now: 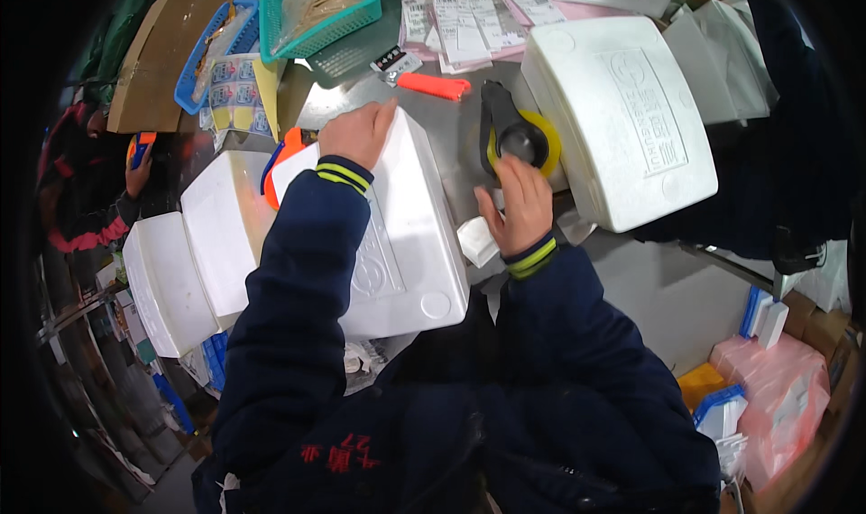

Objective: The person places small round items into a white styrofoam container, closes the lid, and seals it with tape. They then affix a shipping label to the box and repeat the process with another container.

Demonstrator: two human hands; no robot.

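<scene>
A white foam box [426, 270] with an embossed lid lies tilted in front of me. My left hand [357, 134] is bent over its far edge, fingers curled down and fingertips hidden. To the right, my right hand [522, 209] has its thumb apart from the fingers, slightly blurred. Its fingertips overlap the near side of a black tape dispenser [497, 108] carrying a yellow-edged tape roll [554, 142]; whether they touch cannot be seen. Just below that hand is a small white block [477, 241]. An orange tape dispenser [287, 150] is partly hidden behind the left sleeve.
Another foam box [629, 122] stands at right, with more foam boxes [220, 230] at left. An orange-handled cutter [433, 86], printed labels [473, 24] and a green basket [325, 30] occupy the far table. A co-worker's hand [139, 172] holds an orange-and-blue object at far left.
</scene>
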